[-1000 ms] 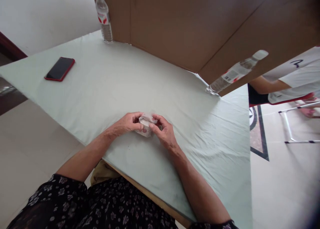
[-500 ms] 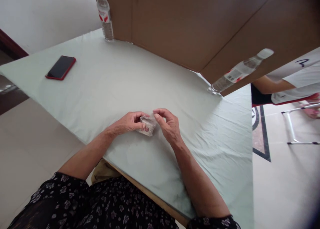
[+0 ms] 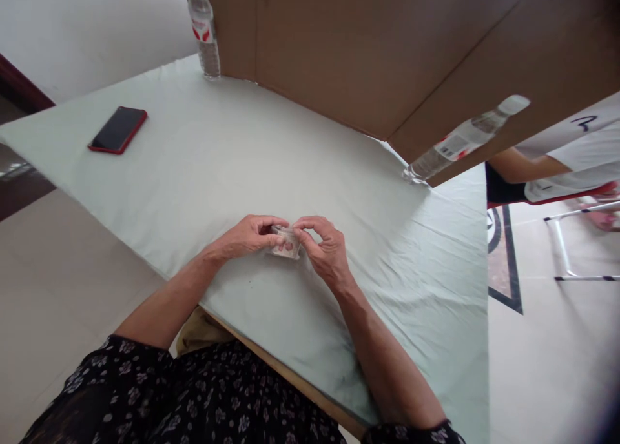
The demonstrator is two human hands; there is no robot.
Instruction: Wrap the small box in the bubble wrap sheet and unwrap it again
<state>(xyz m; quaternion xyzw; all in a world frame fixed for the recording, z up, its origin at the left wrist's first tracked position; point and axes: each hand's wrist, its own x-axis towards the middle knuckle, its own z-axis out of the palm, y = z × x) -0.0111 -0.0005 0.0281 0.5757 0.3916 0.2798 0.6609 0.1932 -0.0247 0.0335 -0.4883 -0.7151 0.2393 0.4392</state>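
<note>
A small clear plastic packet (image 3: 287,244) with pale pinkish content rests on the white tablecloth (image 3: 242,166) near the table's front edge. My left hand (image 3: 247,237) pinches its left side with thumb and fingers. My right hand (image 3: 325,250) pinches its upper right edge, fingers curled together. Both hands meet over the packet, so much of it is hidden.
A red-cased phone (image 3: 117,130) lies at the far left. One water bottle (image 3: 204,30) stands at the back, another water bottle (image 3: 465,139) at the right, both against a large cardboard box (image 3: 387,50). Another person's arm (image 3: 523,164) and a metal frame (image 3: 576,244) are at far right.
My right hand lifted off the packet half a second ago and has come back down to pinch its top edge. The packet looks flatter. My left hand stayed put.
</note>
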